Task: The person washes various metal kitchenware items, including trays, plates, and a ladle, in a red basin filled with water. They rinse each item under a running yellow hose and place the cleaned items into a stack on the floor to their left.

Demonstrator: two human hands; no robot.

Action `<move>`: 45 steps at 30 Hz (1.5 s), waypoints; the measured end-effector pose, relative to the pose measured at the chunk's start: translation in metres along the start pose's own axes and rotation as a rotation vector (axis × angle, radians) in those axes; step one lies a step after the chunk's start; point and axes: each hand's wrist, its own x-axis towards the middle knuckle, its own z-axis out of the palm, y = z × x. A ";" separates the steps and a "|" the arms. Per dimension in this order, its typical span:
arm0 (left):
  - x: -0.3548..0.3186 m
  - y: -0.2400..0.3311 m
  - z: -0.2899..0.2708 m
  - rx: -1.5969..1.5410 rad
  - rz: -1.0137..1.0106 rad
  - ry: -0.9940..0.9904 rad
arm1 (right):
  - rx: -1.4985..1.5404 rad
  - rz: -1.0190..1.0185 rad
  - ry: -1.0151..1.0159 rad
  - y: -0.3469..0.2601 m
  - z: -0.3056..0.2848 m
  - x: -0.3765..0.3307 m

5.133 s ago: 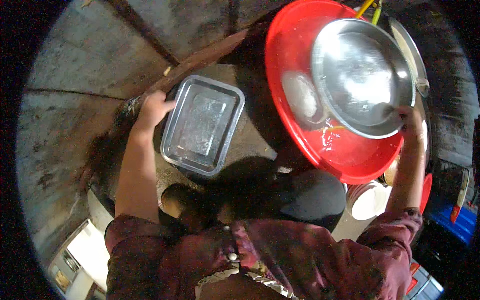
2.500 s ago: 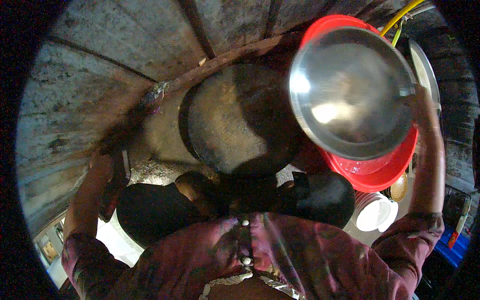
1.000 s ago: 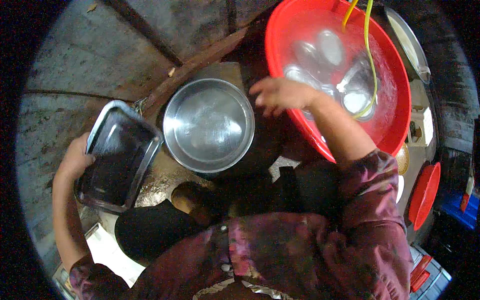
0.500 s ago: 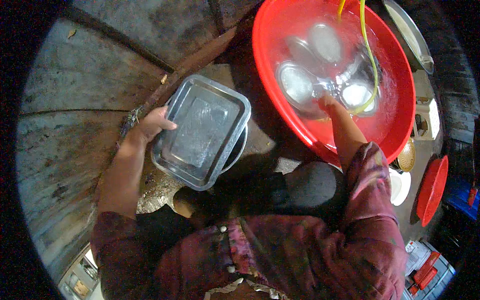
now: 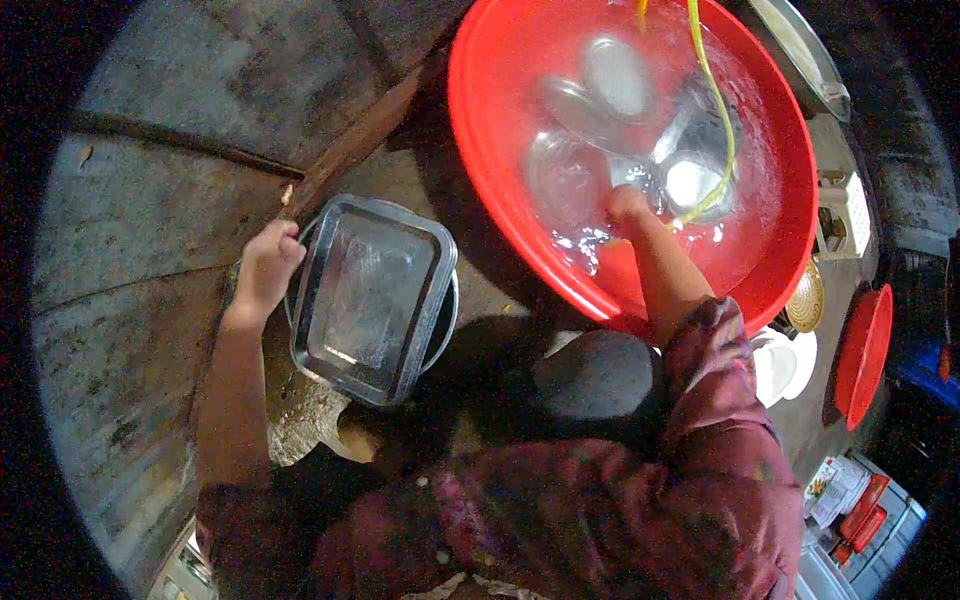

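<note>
Wall, left: grey, stained, dark seams. Ledge, brown, along its foot. Floor, centre: bare, dull brown, part in shadow; wet-looking and shiny at near left.

Tray, one, metal, rectangular: left of centre, over a round pan whose rim shows beyond it. Left hand: fingers curled at the tray's left edge; whether they grip it, I cannot tell.

Basin, one, large, red, far right: water, pale round dishes, yellow hose running in. Right hand: fingers in the water among the dishes; open or closed, I cannot tell.

Beyond the basin, right: white crate, yellowish strainer, white bowls, smaller red tub, tilted.
</note>
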 end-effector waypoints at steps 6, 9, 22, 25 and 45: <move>0.040 0.161 0.022 -0.613 -0.012 -0.296 | 1.431 0.723 -0.028 -0.016 -0.058 -0.050; 0.056 0.210 0.071 -0.868 -0.125 -0.477 | 1.538 0.651 -0.060 -0.019 -0.084 -0.090; 0.133 0.273 0.223 -0.020 -0.295 -0.585 | 1.956 0.668 0.186 -0.049 -0.082 -0.162; 0.140 0.261 0.243 -0.042 -0.326 -0.434 | 1.947 0.594 0.179 -0.052 -0.072 -0.154; 0.172 0.267 0.262 0.175 -0.062 -0.172 | 2.323 0.440 0.183 0.025 -0.010 -0.069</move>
